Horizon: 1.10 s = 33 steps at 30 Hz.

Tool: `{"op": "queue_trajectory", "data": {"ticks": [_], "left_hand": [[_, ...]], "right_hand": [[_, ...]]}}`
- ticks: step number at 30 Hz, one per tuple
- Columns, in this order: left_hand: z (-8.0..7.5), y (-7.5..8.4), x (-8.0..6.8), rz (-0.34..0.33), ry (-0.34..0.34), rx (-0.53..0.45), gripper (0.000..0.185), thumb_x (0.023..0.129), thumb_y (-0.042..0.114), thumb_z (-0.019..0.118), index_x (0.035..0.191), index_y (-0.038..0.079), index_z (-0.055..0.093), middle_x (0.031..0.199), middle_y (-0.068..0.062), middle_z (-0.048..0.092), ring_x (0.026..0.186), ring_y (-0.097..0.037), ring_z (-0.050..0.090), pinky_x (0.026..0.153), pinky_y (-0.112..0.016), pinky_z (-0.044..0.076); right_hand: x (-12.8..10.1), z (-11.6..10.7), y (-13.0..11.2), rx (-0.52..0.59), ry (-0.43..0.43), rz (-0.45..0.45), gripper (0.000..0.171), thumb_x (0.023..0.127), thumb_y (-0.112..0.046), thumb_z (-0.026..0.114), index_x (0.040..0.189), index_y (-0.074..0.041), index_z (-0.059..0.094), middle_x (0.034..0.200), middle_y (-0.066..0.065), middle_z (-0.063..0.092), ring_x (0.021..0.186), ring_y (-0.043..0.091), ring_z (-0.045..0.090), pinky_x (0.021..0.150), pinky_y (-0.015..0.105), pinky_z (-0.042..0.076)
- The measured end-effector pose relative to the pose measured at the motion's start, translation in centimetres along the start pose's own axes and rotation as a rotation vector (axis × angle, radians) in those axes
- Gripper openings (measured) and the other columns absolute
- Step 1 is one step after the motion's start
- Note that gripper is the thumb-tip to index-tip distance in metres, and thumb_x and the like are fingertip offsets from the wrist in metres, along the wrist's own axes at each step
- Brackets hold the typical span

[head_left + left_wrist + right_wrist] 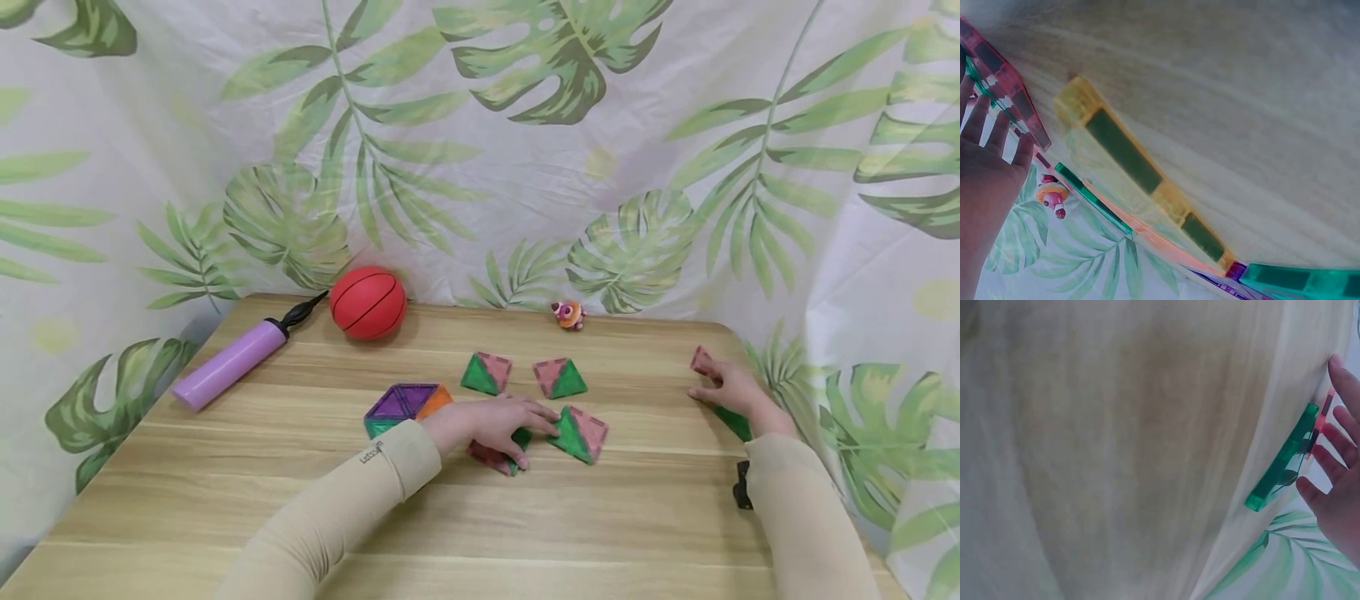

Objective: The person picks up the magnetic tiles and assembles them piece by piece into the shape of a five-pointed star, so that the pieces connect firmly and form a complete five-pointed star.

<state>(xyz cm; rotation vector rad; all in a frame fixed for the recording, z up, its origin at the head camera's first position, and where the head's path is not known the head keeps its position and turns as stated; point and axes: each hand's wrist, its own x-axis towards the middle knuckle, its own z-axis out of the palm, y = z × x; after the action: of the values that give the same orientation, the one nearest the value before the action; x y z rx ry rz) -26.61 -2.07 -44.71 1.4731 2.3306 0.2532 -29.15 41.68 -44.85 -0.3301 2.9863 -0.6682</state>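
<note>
In the head view my left hand [501, 423] reaches over a pair of red and green triangular magnetic tiles [487, 457], partly hidden beneath it. Its fingertips touch another red-green pair [588, 432]; in the left wrist view the fingers [997, 140] look straight and spread. Far to the right, my right hand [738, 393] lies over a red triangular tile [701, 358] and a green triangular tile [733, 423], both partly covered. The right wrist view shows its fingers [1329, 464] apart beside the green tile [1282, 462]. Two more red-green pairs, left [486, 372] and right [559, 377], lie beyond my left hand.
A cluster of purple, orange and teal tiles [392, 404] sits by my left wrist; a yellow tile [1129, 156] shows in the left wrist view. Behind are a purple hand pump [232, 364], a red ball [368, 302] and a small figurine [568, 314], before a leaf-print curtain [525, 192].
</note>
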Motion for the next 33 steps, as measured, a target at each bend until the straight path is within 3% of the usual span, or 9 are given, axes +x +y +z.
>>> {"op": "queue_trajectory", "data": {"ticks": [4, 13, 33], "left_hand": [[0.1, 0.0, 0.0, 0.002, -0.005, 0.004, 0.067, 0.082, 0.044, 0.067, 0.142, 0.028, 0.043, 0.154, 0.005, 0.027, 0.142, -0.023, 0.022, 0.111, -0.055, 0.02], [-0.1, 0.3, -0.1, -0.009, -0.01, -0.006, 0.067, 0.082, 0.043, 0.068, 0.143, 0.028, 0.042, 0.154, 0.005, 0.026, 0.142, -0.023, 0.022, 0.112, -0.053, 0.019], [-0.3, 0.3, -0.2, -0.017, -0.005, -0.026, 0.067, 0.082, 0.042, 0.069, 0.143, 0.028, 0.043, 0.154, 0.005, 0.026, 0.143, -0.023, 0.021, 0.11, -0.059, 0.017]], "right_hand": [[-0.2, 0.4, 0.2, -0.021, 0.026, 0.003, 0.053, 0.088, -0.025, 0.068, 0.126, 0.008, 0.053, 0.126, 0.038, 0.047, 0.111, 0.056, 0.046, 0.091, 0.063, 0.038], [-0.1, 1.0, -0.4, -0.092, 0.052, 0.005, 0.051, 0.089, -0.023, 0.065, 0.126, 0.009, 0.052, 0.126, 0.038, 0.045, 0.115, 0.057, 0.041, 0.094, 0.064, 0.034], [0.4, 2.7, -6.1, -0.106, -0.022, -0.133, 0.043, 0.088, -0.017, 0.065, 0.121, 0.01, 0.057, 0.126, 0.032, 0.049, 0.115, 0.051, 0.047, 0.095, 0.06, 0.037]]}}
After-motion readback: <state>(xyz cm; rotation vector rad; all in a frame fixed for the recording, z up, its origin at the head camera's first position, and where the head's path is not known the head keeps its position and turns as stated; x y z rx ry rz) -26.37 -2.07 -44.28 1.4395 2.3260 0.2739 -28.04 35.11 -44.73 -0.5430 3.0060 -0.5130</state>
